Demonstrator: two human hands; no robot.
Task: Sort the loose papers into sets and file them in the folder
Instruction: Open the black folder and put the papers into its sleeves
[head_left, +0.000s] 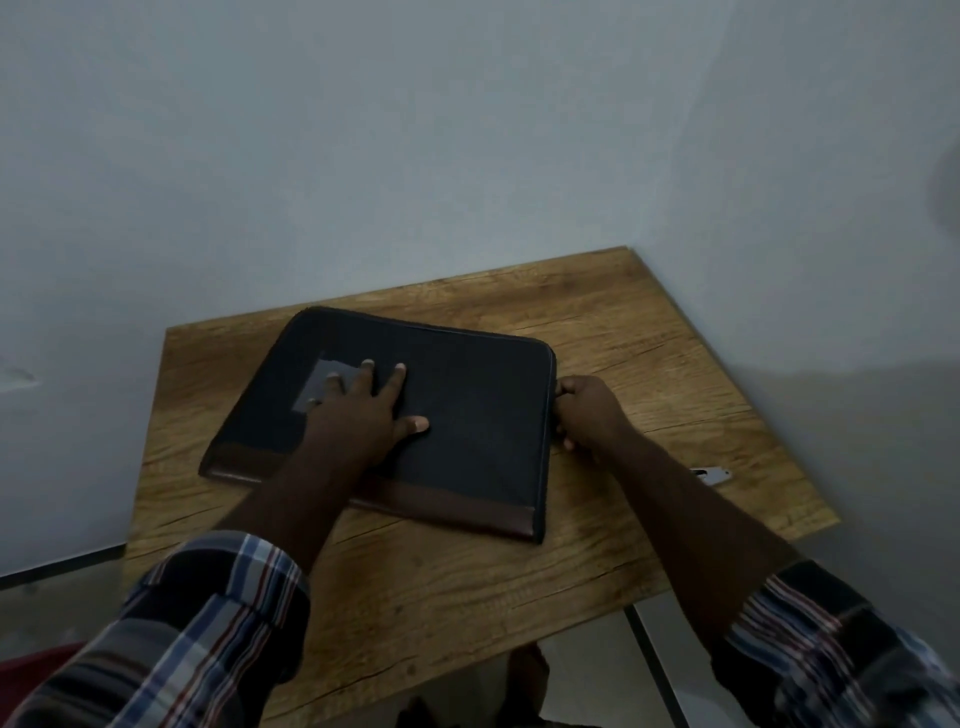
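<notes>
- A dark folder (467, 415) lies closed and flat on the wooden table (623, 322), set at a slant to the table's edges, with a brown strip along its near edge.
- A grey rectangular patch (324, 382) sits on the folder's cover toward its left side (whether it is a label or a pocket is not clear in the dim light).
- The left hand (358, 410) rests palm down on the cover, its fingers (397, 376) spread wide and straight, the outer ones overlapping the grey patch, the thumb stretched out to the right.
- The right hand (587, 410) is at the folder's right edge, near the far right corner, its fingers curled against that edge; what they pinch there, if anything beyond the edge itself, cannot be told.
- Both forearms are bare, with plaid sleeves (208, 623) rolled up near the elbows.
- A small pale metal piece (711, 475) lies on the table just beyond the right forearm, partly hidden by it.
- No loose papers show anywhere on the table.
- A plain pale wall (415, 156) stands behind the table, which is pushed into a corner.
</notes>
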